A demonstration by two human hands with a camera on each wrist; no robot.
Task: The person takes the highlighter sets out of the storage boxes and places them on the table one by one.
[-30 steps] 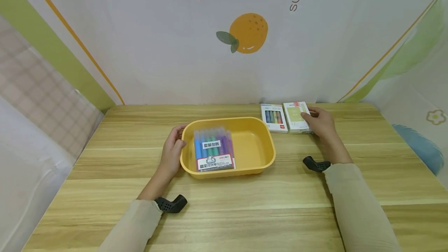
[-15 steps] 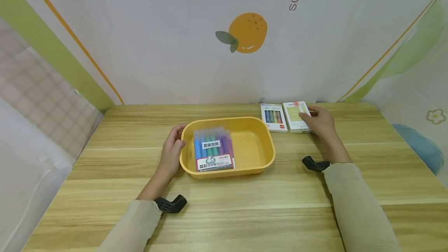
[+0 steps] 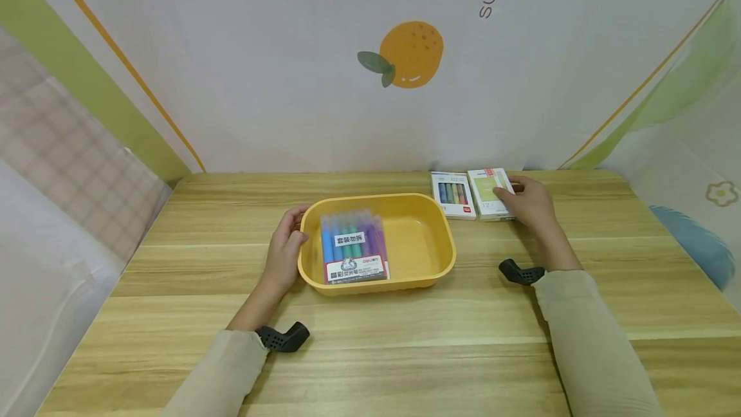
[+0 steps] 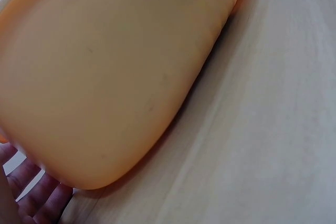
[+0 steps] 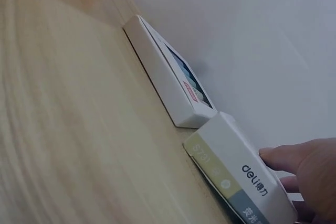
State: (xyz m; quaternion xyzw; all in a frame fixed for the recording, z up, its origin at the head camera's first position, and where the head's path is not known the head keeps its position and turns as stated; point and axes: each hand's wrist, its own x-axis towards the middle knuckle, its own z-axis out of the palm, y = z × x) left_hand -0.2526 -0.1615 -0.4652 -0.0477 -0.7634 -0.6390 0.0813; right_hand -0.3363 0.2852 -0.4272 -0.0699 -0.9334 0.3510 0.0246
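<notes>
A yellow plastic tray sits on the table, and a clear pack of highlighters in blue, green and purple lies in its left half. My left hand grips the tray's left end, thumb at the rim and fingers round the outer wall. In the left wrist view the tray's side wall covers most of the picture, and only parts of the fingers show. My right hand holds a white and green highlighter box, thumb on its top face, other fingers at its far right side.
Left of the highlighter box stands a white box with a window showing colored pens, its corner close to the tray. A white printed cloth hangs behind the table's back edge. Bare wood lies in front of the tray.
The right thumb sits slightly further left on the highlighter box than one second ago. The tray, the boxes and my left hand look unmoved.
</notes>
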